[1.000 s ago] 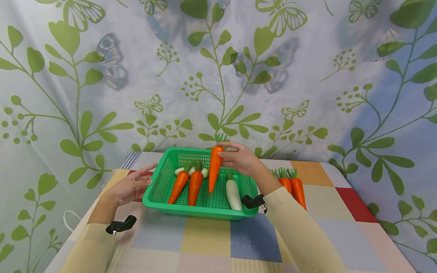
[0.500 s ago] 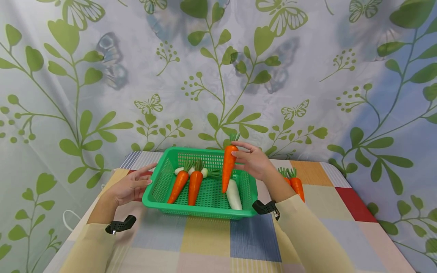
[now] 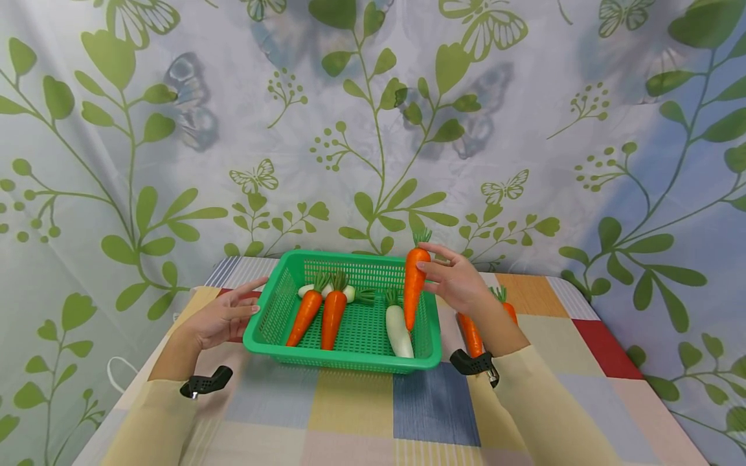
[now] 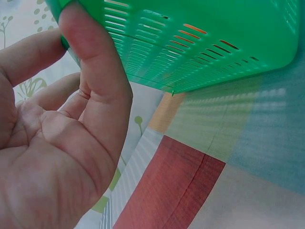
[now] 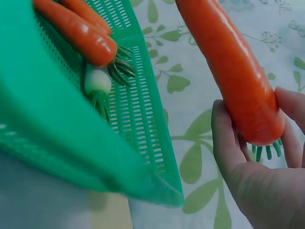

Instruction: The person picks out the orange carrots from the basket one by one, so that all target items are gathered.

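Carrot [image 3: 414, 285]: held nearly upright, leaves up and narrow tip down, over the right part of the green basket [image 3: 350, 360]; in the head view its tip overlaps the daikon [image 3: 398, 330], and whether the two touch cannot be told.

Right hand [image 3: 457, 281]: thumb and fingers pinch the thick, leafy end of the carrot from the right; the hand is at the basket's right end.

Left hand [image 3: 224, 317]: fingers loosely extended, not closed in a fist, tips meeting the basket's left rim; the palm stays outside the wall.

Basket floor: two orange carrots [image 3: 319, 317] lie side by side at the left, leaves toward the far wall, with a small white radish [image 3: 350, 294] behind them; a strip of green mesh shows between this pair and the daikon, which lies near the right wall.

Room around the carrot: the right wrist view shows the floral curtain [image 3: 373, 129] in a gap between its side and the basket edge.

Right of basket: more carrots [image 3: 471, 334] lie on the worktop [image 3: 437, 401], partly hidden by the right hand and forearm.

Worktop edges: patchwork cloth runs from the basket's near rim toward the person; the far edge meets the curtain just behind the basket, and a white cable [image 3: 119, 375] loops beside the left edge.
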The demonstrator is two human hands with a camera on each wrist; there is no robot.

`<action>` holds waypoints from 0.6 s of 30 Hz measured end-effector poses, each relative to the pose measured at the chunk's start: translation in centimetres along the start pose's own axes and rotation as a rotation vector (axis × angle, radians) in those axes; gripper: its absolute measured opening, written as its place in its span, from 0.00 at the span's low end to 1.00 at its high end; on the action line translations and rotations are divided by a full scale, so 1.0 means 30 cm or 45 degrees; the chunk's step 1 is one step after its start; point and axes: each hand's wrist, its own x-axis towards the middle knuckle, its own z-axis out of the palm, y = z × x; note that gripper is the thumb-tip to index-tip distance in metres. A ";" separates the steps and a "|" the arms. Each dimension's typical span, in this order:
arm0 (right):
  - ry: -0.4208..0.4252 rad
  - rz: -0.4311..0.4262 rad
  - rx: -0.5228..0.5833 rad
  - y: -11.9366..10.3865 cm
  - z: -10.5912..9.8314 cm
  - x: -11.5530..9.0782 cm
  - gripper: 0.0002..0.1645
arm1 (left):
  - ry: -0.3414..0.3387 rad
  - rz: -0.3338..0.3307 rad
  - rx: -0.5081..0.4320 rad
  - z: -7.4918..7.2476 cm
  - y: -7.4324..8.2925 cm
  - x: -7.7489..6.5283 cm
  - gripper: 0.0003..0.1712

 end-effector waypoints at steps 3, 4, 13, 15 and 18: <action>0.011 -0.013 -0.015 0.004 -0.020 -0.018 0.35 | 0.000 -0.002 0.003 0.002 0.001 0.000 0.42; 0.015 -0.019 -0.019 0.005 -0.025 -0.024 0.35 | 0.000 -0.004 0.000 0.002 0.001 0.000 0.42; 0.073 -0.074 -0.080 0.023 -0.061 -0.077 0.35 | 0.009 -0.010 -0.009 -0.001 0.000 -0.003 0.43; 0.097 -0.084 -0.087 0.025 -0.071 -0.092 0.35 | 0.012 -0.013 -0.010 0.001 -0.001 -0.002 0.43; 0.129 -0.095 -0.077 0.030 -0.089 -0.108 0.35 | 0.015 -0.012 -0.002 0.001 -0.002 -0.002 0.43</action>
